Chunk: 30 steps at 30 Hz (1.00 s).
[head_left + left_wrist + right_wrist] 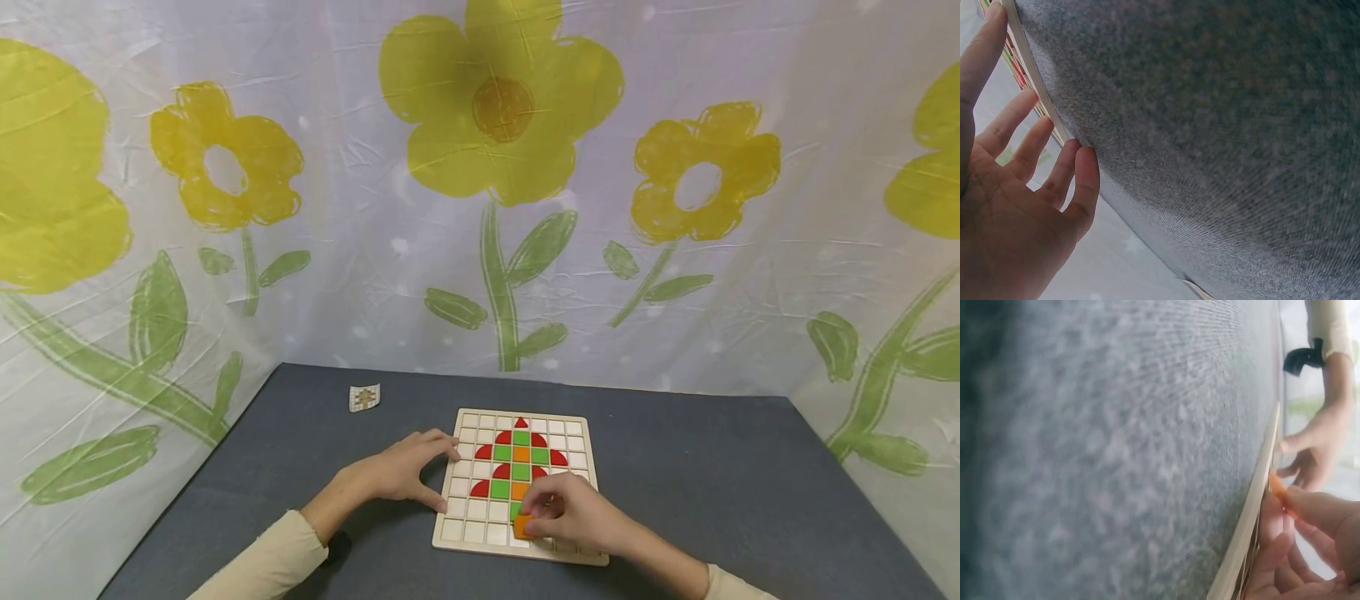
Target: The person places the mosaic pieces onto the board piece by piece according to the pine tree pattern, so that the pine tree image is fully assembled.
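A wooden grid board lies on the dark table, with red, green and orange pieces set in its cells in a tree-like pattern. Near the board's front edge my right hand pinches an orange square tile between thumb and fingers, low over a cell below the green column. The right wrist view shows the same orange tile at the fingertips, close to the board. My left hand rests at the board's left edge, thumb and fingers spread and touching the rim.
A small patterned card lies on the table to the back left of the board. Behind the table hangs a flower-printed cloth, which also runs along both sides.
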### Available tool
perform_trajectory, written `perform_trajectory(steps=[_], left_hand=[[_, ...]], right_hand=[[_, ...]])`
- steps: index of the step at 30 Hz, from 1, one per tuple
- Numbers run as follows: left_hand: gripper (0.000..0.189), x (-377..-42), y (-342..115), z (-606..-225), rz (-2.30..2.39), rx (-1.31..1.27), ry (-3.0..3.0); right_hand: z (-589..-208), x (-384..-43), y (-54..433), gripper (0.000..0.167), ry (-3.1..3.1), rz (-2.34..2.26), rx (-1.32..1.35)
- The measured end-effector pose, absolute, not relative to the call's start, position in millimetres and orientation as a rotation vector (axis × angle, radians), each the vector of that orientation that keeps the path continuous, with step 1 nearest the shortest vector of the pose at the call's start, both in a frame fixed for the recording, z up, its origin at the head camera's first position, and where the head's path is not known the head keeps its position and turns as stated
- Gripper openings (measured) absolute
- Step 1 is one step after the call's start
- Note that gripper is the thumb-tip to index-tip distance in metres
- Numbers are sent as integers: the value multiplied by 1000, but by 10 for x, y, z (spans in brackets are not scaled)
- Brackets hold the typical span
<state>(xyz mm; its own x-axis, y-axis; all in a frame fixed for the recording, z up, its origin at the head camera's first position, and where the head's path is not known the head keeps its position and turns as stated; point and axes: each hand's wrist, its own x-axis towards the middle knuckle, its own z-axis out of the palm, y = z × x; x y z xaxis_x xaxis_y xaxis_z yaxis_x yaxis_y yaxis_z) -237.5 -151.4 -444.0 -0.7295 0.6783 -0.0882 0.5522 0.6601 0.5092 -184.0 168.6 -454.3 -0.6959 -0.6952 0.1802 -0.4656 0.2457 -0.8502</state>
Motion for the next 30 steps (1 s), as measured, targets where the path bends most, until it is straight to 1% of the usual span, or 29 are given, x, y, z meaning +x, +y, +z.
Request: perform_trajectory(steps=[11, 30], left_hand=[[66, -2379, -1514, -4448, 675, 984, 2610], [65, -2381, -1525, -4446, 686, 988, 2606]], right_hand=[[-4540, -1788, 1616, 13, 2349, -1353, -1008], [-4541, -1768, 1587, 12, 2395, -1291, -1067]])
